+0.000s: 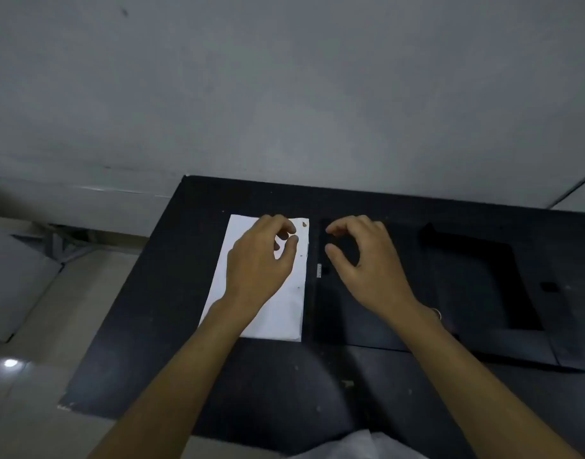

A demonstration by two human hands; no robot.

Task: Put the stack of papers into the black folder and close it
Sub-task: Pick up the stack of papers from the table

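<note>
left hand [258, 263] over papers [284, 306] – grip loose | right hand [367, 263] over folder [476, 279]

Curled hands [261, 256] [367, 260] above papers [284, 313], open black folder [476, 276]

The stack of papers [284, 306] lay on the tabletop [158, 326], just left of the open folder [476, 293]. The left hand [261, 263] was over the papers, the right hand [367, 260] over the folder's left half.

Dim, soft focus throughout; glare spot on floor tile [10, 362], wide-angle bending at edges
</note>
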